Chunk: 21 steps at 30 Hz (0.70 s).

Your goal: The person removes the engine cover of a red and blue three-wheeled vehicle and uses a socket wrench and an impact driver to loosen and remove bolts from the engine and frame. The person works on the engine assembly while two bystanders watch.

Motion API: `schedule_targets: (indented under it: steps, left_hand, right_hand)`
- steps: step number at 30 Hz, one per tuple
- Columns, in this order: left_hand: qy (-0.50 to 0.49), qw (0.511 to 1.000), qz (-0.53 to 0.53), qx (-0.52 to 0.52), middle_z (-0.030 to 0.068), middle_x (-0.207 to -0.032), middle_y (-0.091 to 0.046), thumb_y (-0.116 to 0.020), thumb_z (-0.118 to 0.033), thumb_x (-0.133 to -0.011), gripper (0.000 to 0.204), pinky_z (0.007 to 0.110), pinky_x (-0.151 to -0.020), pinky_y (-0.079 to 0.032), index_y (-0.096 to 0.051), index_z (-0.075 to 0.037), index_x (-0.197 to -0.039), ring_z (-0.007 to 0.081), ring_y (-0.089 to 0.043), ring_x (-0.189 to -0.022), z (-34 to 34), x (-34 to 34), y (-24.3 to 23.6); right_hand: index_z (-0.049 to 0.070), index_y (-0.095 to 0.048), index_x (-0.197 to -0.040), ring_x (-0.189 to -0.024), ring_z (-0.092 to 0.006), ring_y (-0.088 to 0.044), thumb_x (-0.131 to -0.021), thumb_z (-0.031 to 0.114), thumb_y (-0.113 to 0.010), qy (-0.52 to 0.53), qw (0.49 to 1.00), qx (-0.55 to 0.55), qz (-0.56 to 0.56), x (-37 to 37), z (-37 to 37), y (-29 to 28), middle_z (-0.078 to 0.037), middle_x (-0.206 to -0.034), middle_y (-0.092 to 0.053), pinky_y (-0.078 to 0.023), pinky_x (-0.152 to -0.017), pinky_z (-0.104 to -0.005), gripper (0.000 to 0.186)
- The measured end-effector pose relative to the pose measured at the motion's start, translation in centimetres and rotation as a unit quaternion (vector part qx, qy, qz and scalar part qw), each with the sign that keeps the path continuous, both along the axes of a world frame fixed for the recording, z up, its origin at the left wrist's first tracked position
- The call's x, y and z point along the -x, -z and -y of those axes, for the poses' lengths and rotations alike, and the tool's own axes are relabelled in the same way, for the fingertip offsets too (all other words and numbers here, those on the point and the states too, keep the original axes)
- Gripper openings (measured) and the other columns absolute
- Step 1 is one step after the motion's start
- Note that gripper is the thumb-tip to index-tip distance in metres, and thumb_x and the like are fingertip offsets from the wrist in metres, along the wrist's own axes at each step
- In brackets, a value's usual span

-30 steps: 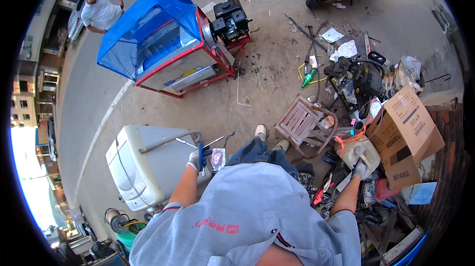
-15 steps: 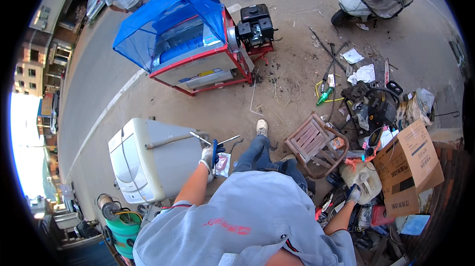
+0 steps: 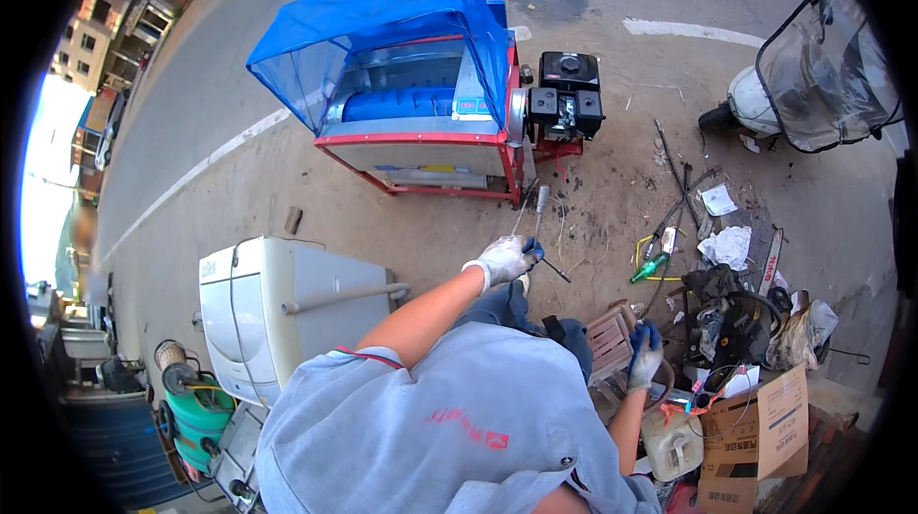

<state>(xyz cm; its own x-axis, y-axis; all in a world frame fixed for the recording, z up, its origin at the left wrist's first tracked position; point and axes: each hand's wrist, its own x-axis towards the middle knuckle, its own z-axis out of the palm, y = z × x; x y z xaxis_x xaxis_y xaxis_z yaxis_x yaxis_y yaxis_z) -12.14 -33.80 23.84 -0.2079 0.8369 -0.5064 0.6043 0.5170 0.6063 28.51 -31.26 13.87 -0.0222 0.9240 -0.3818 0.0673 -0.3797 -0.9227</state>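
Observation:
My left hand [image 3: 507, 258], in a white glove with blue on its fingers, closes round a metal wrench [image 3: 541, 203] with long thin arms. It is held out ahead of my body, to the right of the white washing machine [image 3: 316, 275]. At the right, my gloved right hand [image 3: 645, 359] is on the edge of a small wooden chair [image 3: 608, 340], its fingers curled there. My arm and body partly hide the chair. Straight ahead stands a red-framed machine [image 3: 421, 146] with a blue drum and cover, and a black engine [image 3: 564, 105] at its right end.
A cardboard box [image 3: 755, 437] and a cloudy plastic jug [image 3: 672, 445] crowd the lower right. Beyond lie a green bottle [image 3: 650, 267], papers [image 3: 727, 246] and dark scrap [image 3: 717, 299]. A covered scooter [image 3: 822, 74] is at the far right, a green tank [image 3: 201, 423] at the lower left. Two people stand behind the machine.
My right hand has gone from the plastic jug to the wooden chair. My left hand has moved forward and right, away from the washing machine, with the wrench. The view has turned and shifted.

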Motion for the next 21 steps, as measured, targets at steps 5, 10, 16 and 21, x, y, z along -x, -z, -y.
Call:
schedule_targets:
  steps: [5,10,16,21]
  left_hand:
    - [0.104,0.99,0.09,0.029,0.0192,-0.093,-0.068,-0.055,-0.037,-0.09,0.037,0.045,-0.083,-0.046,-0.064,-0.004,-0.104,0.0374,-0.062,-0.093,-7.2,-1.3,-5.3]
    - [0.147,0.987,0.051,0.036,0.0216,-0.099,-0.066,-0.057,-0.036,-0.089,0.039,0.042,-0.084,-0.046,-0.063,-0.002,-0.107,0.0357,-0.062,-0.097,-13.1,-2.9,-4.2]
    - [0.142,0.976,0.157,0.049,0.0171,-0.093,-0.067,-0.058,-0.041,-0.089,0.044,0.039,-0.075,-0.049,-0.061,-0.006,-0.117,0.0273,-0.065,-0.082,-21.8,-2.2,-1.3]
    - [0.023,0.996,0.081,0.021,0.0182,-0.098,-0.067,-0.053,-0.049,-0.091,0.049,0.039,-0.077,-0.049,-0.062,-0.008,-0.116,0.0277,-0.065,-0.086,-30.4,0.8,5.1]
  right_hand:
    - [0.006,-0.052,-0.129,-0.107,-0.0283,-0.058,-0.084,0.019,-0.068,-0.279,0.935,-0.138,0.172,16.2,-7.0,-12.4,-0.017,-0.122,-0.058,-0.046,-0.091,-0.0391,0.05]
    - [0.007,-0.061,-0.118,-0.085,-0.0298,-0.065,-0.083,0.023,-0.067,-0.348,0.91,-0.023,0.224,15.4,-11.6,-6.4,-0.017,-0.094,-0.068,-0.051,-0.079,-0.04,0.039]
    - [0.004,-0.069,-0.101,-0.071,-0.0275,-0.067,-0.082,0.026,-0.067,-0.27,0.908,-0.094,0.306,13.1,-20.6,-7.0,-0.016,-0.079,-0.069,-0.051,-0.068,-0.0373,0.029]
    - [-0.002,-0.069,-0.095,-0.067,-0.0174,-0.062,-0.084,0.02,-0.067,-0.187,0.926,-0.08,0.318,9.1,-33.7,-3.7,-0.011,-0.076,-0.069,-0.047,-0.064,-0.0332,0.024]
